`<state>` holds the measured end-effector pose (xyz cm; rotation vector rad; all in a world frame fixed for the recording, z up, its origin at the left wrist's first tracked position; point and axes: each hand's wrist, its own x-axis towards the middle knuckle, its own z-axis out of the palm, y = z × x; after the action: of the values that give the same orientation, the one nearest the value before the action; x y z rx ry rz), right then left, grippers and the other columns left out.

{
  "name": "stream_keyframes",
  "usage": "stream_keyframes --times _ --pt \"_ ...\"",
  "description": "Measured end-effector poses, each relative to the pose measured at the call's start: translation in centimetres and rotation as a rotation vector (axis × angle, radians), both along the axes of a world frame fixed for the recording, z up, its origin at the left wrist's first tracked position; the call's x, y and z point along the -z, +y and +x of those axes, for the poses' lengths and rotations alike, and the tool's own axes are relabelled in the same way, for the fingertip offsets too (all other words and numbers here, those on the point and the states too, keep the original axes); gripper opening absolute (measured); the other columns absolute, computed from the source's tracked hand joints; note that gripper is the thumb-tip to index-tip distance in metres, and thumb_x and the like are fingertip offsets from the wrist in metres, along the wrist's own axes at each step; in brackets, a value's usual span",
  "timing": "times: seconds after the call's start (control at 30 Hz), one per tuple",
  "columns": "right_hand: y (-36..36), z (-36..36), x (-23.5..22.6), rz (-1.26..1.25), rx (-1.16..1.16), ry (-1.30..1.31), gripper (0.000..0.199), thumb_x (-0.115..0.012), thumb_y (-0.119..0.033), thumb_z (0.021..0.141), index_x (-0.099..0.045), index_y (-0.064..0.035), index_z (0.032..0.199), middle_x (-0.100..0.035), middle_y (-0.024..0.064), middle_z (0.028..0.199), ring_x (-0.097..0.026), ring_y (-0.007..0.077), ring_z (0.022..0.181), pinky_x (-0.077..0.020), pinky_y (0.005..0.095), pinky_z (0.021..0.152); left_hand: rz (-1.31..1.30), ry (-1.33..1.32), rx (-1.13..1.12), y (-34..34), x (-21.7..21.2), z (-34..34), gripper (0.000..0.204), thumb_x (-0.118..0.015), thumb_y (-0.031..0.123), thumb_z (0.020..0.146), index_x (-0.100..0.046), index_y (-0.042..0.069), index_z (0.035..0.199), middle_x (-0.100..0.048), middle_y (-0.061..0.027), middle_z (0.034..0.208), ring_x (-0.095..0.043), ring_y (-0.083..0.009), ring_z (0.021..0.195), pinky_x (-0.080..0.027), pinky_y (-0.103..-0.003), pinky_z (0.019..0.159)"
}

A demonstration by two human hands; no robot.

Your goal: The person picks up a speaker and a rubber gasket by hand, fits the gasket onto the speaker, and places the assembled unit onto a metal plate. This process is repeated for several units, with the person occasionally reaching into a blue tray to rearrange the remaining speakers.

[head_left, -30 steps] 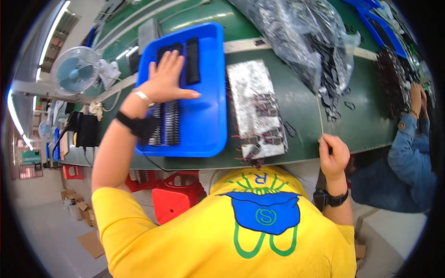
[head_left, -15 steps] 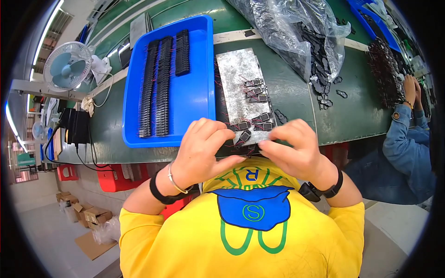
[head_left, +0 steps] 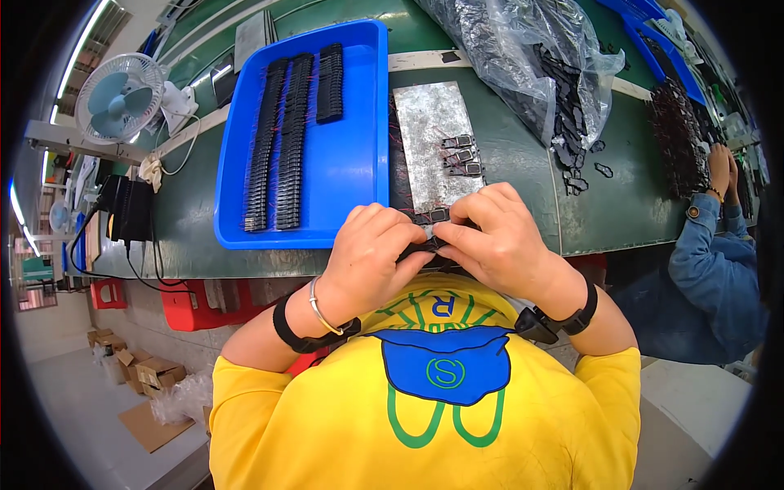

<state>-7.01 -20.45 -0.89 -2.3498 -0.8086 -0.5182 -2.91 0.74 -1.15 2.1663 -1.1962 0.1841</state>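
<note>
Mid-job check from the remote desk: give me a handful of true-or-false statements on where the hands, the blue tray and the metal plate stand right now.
1. Both hands meet over a small black part at the near edge of the bench. True: the left hand and the right hand pinch the small black part between them.
2. The blue tray is bare. False: it holds three rows of black parts.
3. The metal plate lies right of the tray. True.
4. The left hand rests in the tray. False: it is at the bench edge, beside the right hand.
5. The desk fan stands right of the plate. False: far left.
</note>
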Motion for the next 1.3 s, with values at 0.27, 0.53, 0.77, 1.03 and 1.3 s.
stream_keyframes --times 0.27,0.53,0.77,1.03,1.3 --pt "-0.2 0.4 0.5 -0.023 -0.035 -0.040 0.029 -0.077 -0.013 0.061 -0.066 -0.0059 0.087 -0.055 0.0058 0.086 -0.055 0.0249 0.078 -0.0410 0.0375 0.071 -0.012 -0.038 0.067 -0.7 -1.3 -0.8 0.042 -0.081 0.020 0.059 -0.060 0.009 0.093 -0.057 -0.0073 0.097 -0.053 -0.0285 0.092 -0.040 -0.043 0.084" --pt "-0.7 0.4 0.6 0.015 -0.025 -0.019 0.028 -0.078 -0.013 0.061 -0.065 -0.0050 0.085 -0.056 0.0071 0.088 -0.056 0.0262 0.079 -0.0411 0.0375 0.071 -0.011 -0.165 -0.047 -1.9 1.3 -1.8 0.067 -0.082 0.023 0.055 -0.051 0.009 0.112 -0.049 -0.0117 0.121 -0.046 -0.0322 0.115 -0.027 -0.054 0.106" --pt "-1.1 0.2 0.5 0.014 -0.052 -0.010 0.030 -0.079 -0.013 0.061 -0.064 -0.0047 0.085 -0.056 0.0074 0.087 -0.055 0.0270 0.079 -0.0412 0.0380 0.072 0.055 -0.090 -0.062 -1.2 0.8 -1.1 0.067 -0.080 0.018 0.059 -0.050 0.007 0.118 -0.049 -0.0128 0.123 -0.046 -0.0330 0.116 -0.026 -0.054 0.106" --pt "-1.4 0.3 0.0 0.034 -0.066 0.004 0.032 -0.080 -0.012 0.059 -0.063 -0.0054 0.085 -0.055 0.0077 0.085 -0.054 0.0267 0.076 -0.0411 0.0382 0.070 0.081 -0.049 -0.054 -1.0 0.1 -0.6 0.069 -0.081 0.019 0.061 -0.050 0.005 0.121 -0.050 -0.0134 0.123 -0.046 -0.0334 0.115 -0.027 -0.053 0.105" --pt "-1.2 -0.6 -1.8 0.161 -0.038 -0.104 0.035 -0.083 -0.012 0.056 -0.063 -0.0057 0.084 -0.054 0.0066 0.081 -0.052 0.0254 0.066 -0.0404 0.0372 0.063 -0.204 0.425 0.081 0.0 -2.3 -0.7 0.047 -0.078 0.011 0.074 -0.057 -0.001 0.115 -0.060 -0.0135 0.111 -0.058 -0.0245 0.102 -0.045 -0.038 0.091"
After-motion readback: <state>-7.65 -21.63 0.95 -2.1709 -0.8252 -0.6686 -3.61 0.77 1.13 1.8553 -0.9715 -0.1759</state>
